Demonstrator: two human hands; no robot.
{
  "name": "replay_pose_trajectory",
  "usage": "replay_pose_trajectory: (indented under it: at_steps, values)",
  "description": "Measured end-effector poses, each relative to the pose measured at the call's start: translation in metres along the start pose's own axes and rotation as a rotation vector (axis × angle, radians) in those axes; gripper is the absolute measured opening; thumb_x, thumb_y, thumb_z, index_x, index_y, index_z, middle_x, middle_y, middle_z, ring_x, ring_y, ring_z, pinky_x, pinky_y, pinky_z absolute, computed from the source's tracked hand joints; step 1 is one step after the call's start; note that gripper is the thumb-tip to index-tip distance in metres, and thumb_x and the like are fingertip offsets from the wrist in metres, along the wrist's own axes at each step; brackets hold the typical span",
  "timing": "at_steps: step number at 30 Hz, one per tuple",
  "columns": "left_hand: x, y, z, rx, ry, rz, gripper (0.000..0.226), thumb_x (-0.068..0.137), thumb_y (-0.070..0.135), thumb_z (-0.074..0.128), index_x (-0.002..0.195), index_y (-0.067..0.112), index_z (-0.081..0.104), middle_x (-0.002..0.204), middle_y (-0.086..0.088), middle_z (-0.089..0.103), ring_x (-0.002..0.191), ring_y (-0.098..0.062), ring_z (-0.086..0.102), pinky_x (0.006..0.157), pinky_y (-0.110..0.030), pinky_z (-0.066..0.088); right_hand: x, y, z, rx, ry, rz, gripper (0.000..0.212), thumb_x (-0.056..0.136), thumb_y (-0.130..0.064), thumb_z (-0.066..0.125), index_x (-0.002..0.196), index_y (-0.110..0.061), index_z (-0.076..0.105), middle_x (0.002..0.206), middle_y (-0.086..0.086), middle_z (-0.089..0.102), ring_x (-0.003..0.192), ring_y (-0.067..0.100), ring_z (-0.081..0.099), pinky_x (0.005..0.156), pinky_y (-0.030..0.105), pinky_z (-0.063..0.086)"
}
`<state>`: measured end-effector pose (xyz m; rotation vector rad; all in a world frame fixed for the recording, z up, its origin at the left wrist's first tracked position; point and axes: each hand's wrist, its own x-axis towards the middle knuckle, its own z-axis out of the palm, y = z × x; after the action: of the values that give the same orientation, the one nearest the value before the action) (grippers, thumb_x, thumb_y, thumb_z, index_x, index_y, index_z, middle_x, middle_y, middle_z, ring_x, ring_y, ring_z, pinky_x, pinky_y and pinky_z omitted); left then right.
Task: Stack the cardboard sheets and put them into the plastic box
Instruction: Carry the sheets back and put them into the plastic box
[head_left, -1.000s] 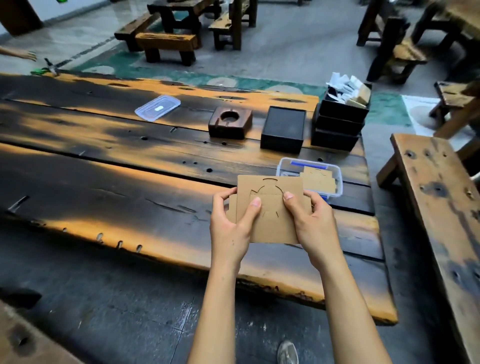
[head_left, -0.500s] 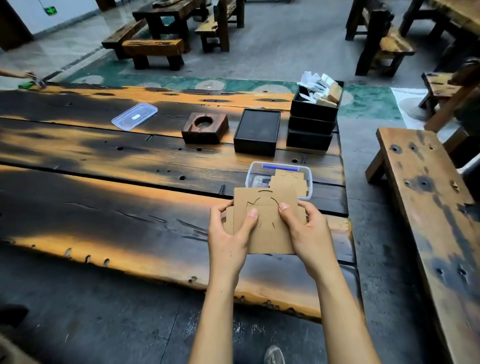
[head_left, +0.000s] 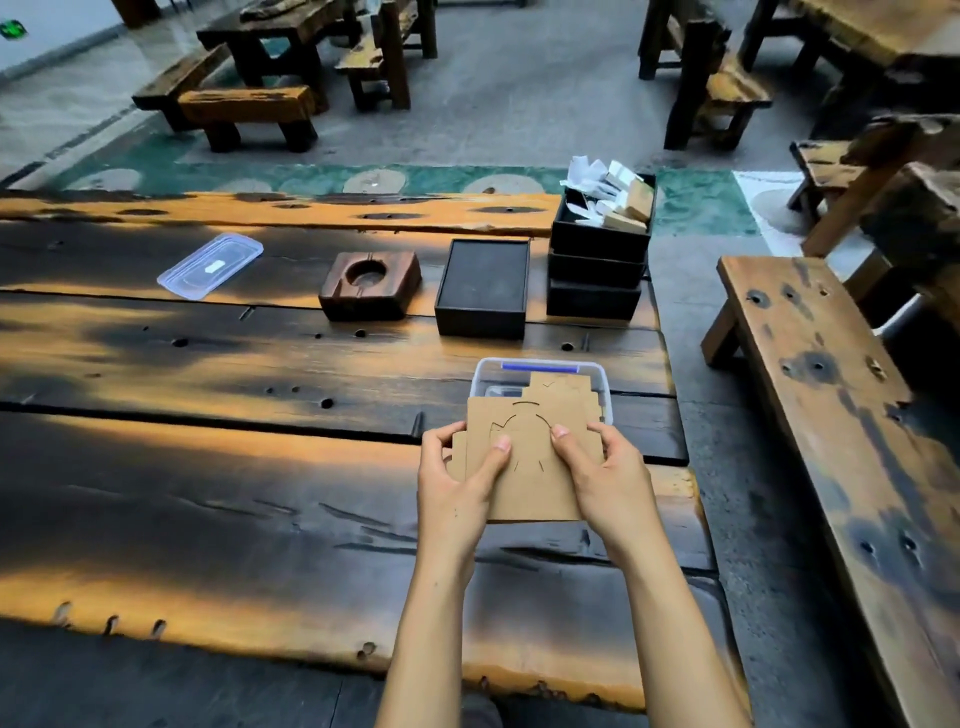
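This looks like a rustic tea house or café seating hall. Heavy charred-plank tables (head_left: 260, 364) with matching rough wooden benches (head_left: 852, 415) stand in rows across a grey floor with a green patterned strip (head_left: 322, 174), and a carved wooden ashtray (head_left: 370, 286) sits on the nearest table.

dim daylight | warm bright patches on dark table (head_left: 218, 364) | sharp focus | wide-angle bending at edges

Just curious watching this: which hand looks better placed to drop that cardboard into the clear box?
Probably the right hand: it grips the cardboard sheets on the side nearer the plastic box. The left hand holds the farther edge.
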<state>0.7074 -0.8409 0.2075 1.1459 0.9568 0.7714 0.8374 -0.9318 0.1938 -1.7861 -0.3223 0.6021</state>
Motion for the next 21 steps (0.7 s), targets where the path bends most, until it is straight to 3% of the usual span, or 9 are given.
replay_pose_trajectory:
  at_steps: [4, 7, 10, 15, 18, 21]
  values:
    - [0.045, 0.000, -0.004, -0.037, -0.073, -0.099, 0.043, 0.083, 0.031, 0.087, 0.117, 0.031, 0.060, 0.106, 0.009, 0.077, 0.096, -0.007, 0.076, 0.069, -0.022, 0.060, 0.030, -0.006, 0.019, -0.042, 0.051, 0.026, 0.063, 0.082, -0.060, 0.071, 0.131, -0.022, 0.064, 0.130, 0.002, 0.068, 0.121, 0.021, 0.063, 0.106, 0.047, 0.050]
    - [0.078, 0.001, -0.011, -0.044, -0.176, -0.237, 0.047, 0.085, 0.024, 0.085, 0.124, 0.031, 0.059, 0.107, 0.008, 0.079, 0.098, -0.015, 0.077, 0.084, -0.044, 0.064, 0.049, -0.010, 0.032, -0.073, 0.079, 0.055, 0.067, 0.080, -0.064, 0.069, 0.132, -0.022, 0.063, 0.131, -0.002, 0.068, 0.120, 0.020, 0.063, 0.106, 0.047, 0.050]
    - [0.109, -0.003, -0.012, -0.023, -0.240, -0.355, 0.041, 0.086, 0.016, 0.083, 0.123, 0.017, 0.066, 0.104, -0.003, 0.081, 0.096, -0.023, 0.078, 0.095, -0.056, 0.059, 0.066, -0.007, 0.042, -0.136, 0.131, 0.077, 0.062, 0.085, -0.062, 0.069, 0.133, -0.024, 0.062, 0.129, -0.006, 0.065, 0.116, 0.016, 0.061, 0.103, 0.039, 0.049]
    - [0.144, -0.015, 0.000, -0.019, -0.264, -0.506, 0.030, 0.086, 0.008, 0.079, 0.115, 0.010, 0.071, 0.101, -0.009, 0.082, 0.091, -0.024, 0.077, 0.089, -0.044, 0.061, 0.090, -0.001, 0.048, -0.217, 0.141, 0.146, 0.057, 0.087, -0.061, 0.068, 0.131, -0.026, 0.063, 0.123, -0.013, 0.062, 0.113, 0.013, 0.058, 0.098, 0.035, 0.047]
    - [0.164, -0.027, 0.014, -0.045, -0.254, -0.553, 0.030, 0.086, 0.005, 0.078, 0.115, 0.008, 0.071, 0.100, -0.008, 0.082, 0.082, -0.019, 0.077, 0.076, -0.034, 0.059, 0.115, 0.003, 0.045, -0.218, 0.100, 0.176, 0.056, 0.085, -0.064, 0.067, 0.127, -0.026, 0.065, 0.125, -0.008, 0.070, 0.112, 0.016, 0.065, 0.101, 0.043, 0.052]
    - [0.180, -0.040, 0.028, -0.064, -0.234, -0.604, 0.033, 0.086, 0.006, 0.078, 0.118, 0.007, 0.070, 0.105, -0.012, 0.081, 0.087, -0.024, 0.076, 0.078, -0.036, 0.059, 0.138, 0.007, 0.041, -0.247, 0.056, 0.222, 0.063, 0.080, -0.071, 0.064, 0.127, -0.028, 0.063, 0.123, -0.004, 0.070, 0.112, 0.019, 0.066, 0.101, 0.047, 0.053]
